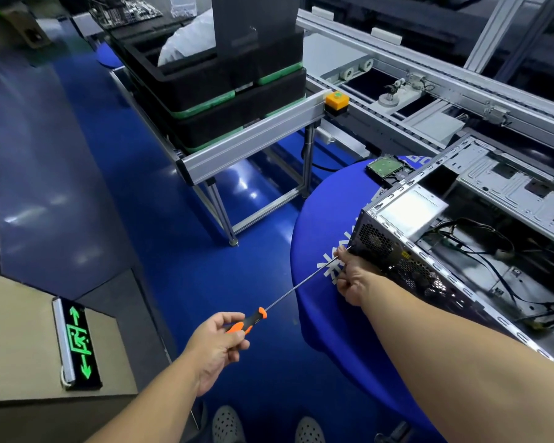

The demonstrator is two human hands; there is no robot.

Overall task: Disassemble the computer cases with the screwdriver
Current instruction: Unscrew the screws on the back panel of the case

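Screwdriver [271, 306] runs from lower centre to the case [445, 251] at right; left hand [216, 343] grips its handle to turn, right hand [349, 276] pinches the shaft, steadying the tip.

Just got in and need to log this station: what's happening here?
A person is unscrewing the rear of an open computer case lying on a blue table. The left hand grips the orange-and-black handle of a long screwdriver, whose tip meets the case's back panel near the fan grille. The right hand pinches the shaft close to the tip, steadying it. A hard drive lies on the table behind the case.
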